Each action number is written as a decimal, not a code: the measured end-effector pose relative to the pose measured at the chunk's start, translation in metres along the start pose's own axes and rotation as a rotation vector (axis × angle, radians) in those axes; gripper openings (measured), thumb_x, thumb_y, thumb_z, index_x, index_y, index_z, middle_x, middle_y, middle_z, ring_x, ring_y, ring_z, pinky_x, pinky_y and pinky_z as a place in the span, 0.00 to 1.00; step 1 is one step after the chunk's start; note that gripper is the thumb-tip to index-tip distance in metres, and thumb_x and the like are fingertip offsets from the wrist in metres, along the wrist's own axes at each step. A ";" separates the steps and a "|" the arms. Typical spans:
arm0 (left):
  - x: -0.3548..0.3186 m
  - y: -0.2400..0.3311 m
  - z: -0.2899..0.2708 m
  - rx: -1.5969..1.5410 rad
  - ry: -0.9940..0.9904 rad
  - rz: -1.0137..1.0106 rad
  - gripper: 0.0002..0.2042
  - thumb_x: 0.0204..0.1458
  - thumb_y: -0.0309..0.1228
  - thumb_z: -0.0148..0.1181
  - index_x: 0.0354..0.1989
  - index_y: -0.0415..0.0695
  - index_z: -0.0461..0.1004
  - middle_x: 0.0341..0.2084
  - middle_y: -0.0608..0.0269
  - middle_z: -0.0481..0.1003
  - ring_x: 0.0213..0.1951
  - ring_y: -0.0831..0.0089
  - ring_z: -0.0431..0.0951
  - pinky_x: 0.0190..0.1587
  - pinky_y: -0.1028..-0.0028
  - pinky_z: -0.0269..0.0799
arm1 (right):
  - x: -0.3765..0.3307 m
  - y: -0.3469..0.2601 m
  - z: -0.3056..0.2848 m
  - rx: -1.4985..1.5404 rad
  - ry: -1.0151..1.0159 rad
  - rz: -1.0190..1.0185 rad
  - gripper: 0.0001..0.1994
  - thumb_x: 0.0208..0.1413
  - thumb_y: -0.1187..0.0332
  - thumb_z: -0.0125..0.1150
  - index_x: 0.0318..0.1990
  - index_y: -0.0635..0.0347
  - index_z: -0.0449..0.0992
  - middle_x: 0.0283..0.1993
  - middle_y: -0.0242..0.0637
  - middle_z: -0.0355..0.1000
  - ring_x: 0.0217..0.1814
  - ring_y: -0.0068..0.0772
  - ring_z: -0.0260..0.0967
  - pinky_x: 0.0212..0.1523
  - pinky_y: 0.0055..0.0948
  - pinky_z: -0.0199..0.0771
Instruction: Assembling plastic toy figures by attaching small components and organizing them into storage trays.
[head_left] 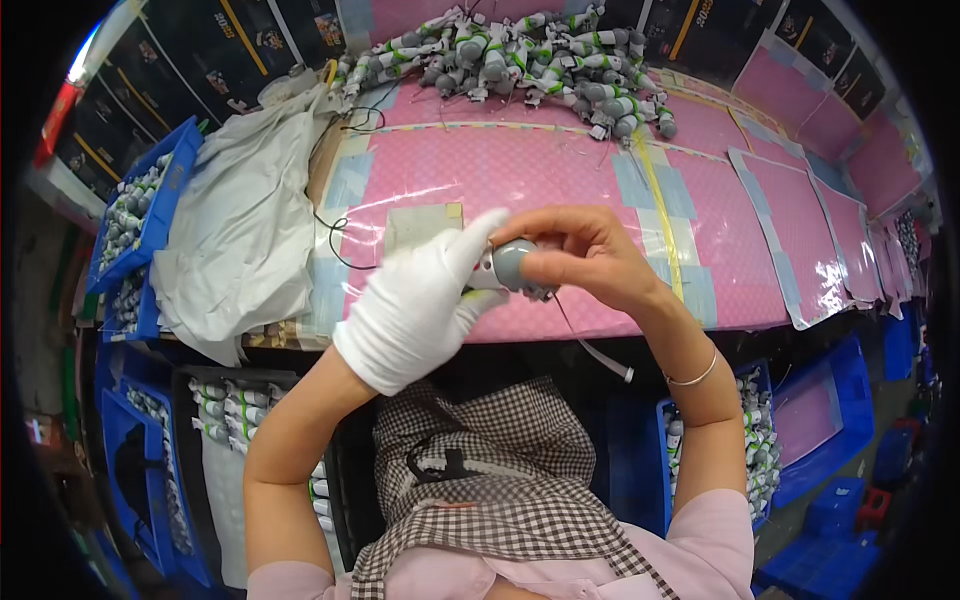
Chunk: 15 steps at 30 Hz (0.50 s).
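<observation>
A pink table [560, 170] fills the top of the head view, with tape strips stuck across it. Far past the hands, at the back of the table, sits a big pile [520, 60] of grey and green parts. A white cloth [240, 220] lies to the left of the hands. Blue bins [140, 210] with more parts stand low on both sides.

A small grey part [512, 265] is right between the two hands, just over the near edge of the table. A thin wire [590, 345] hangs down from it.

The left hand [420, 305] wears a white glove. Its fingers point up and to the right and close around the left end of the part. The right hand [585, 260] is bare and curls over the part from the right. Its thumb and fingers pinch the grey round end. How tight the pinch is, is hard to see. Both forearms come up from below, elbows bent.
</observation>
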<state>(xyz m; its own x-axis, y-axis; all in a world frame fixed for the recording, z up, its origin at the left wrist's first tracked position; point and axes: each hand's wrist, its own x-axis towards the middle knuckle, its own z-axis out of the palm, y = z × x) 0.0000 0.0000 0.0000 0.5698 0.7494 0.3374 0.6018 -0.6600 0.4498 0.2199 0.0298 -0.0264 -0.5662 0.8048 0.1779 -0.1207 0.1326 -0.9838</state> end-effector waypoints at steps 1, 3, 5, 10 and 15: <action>-0.006 0.003 0.005 -0.180 -0.058 -0.069 0.26 0.47 0.33 0.62 0.55 0.40 0.61 0.37 0.49 0.73 0.36 0.52 0.75 0.41 0.64 0.70 | -0.002 0.000 0.003 0.044 0.068 0.047 0.13 0.54 0.68 0.58 0.46 0.62 0.74 0.32 0.32 0.74 0.32 0.16 0.69 0.32 0.18 0.71; -0.028 0.004 0.011 -0.376 -0.071 -0.104 0.23 0.48 0.29 0.61 0.53 0.39 0.62 0.31 0.55 0.74 0.33 0.60 0.76 0.37 0.69 0.71 | -0.013 0.015 -0.002 0.289 0.168 0.159 0.11 0.54 0.67 0.59 0.41 0.64 0.76 0.33 0.33 0.74 0.31 0.16 0.69 0.31 0.19 0.69; -0.045 0.007 0.018 -0.666 -0.093 -0.548 0.21 0.48 0.27 0.59 0.51 0.38 0.63 0.28 0.61 0.73 0.31 0.72 0.75 0.34 0.74 0.70 | -0.018 0.063 -0.025 -0.542 0.487 0.160 0.09 0.52 0.66 0.60 0.34 0.64 0.76 0.31 0.36 0.74 0.30 0.25 0.70 0.30 0.24 0.68; -0.077 0.006 0.064 -1.145 -0.049 -0.973 0.17 0.51 0.34 0.57 0.45 0.39 0.63 0.29 0.60 0.71 0.26 0.76 0.73 0.25 0.77 0.72 | -0.018 0.104 -0.015 -1.174 0.607 -0.005 0.06 0.48 0.69 0.62 0.28 0.62 0.74 0.27 0.41 0.71 0.30 0.37 0.68 0.31 0.30 0.66; -0.088 0.001 0.107 -1.211 0.093 -1.071 0.16 0.51 0.34 0.58 0.45 0.41 0.63 0.28 0.65 0.70 0.28 0.78 0.74 0.16 0.78 0.71 | -0.035 0.080 0.014 -0.350 0.912 0.007 0.04 0.48 0.76 0.60 0.32 0.63 0.75 0.29 0.37 0.71 0.26 0.27 0.68 0.27 0.22 0.66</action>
<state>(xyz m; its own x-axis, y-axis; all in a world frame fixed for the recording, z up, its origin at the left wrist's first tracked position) 0.0101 -0.0726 -0.1177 0.1396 0.8443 -0.5174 -0.1165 0.5329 0.8381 0.2186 0.0039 -0.1112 0.3002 0.9254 0.2315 0.2124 0.1718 -0.9620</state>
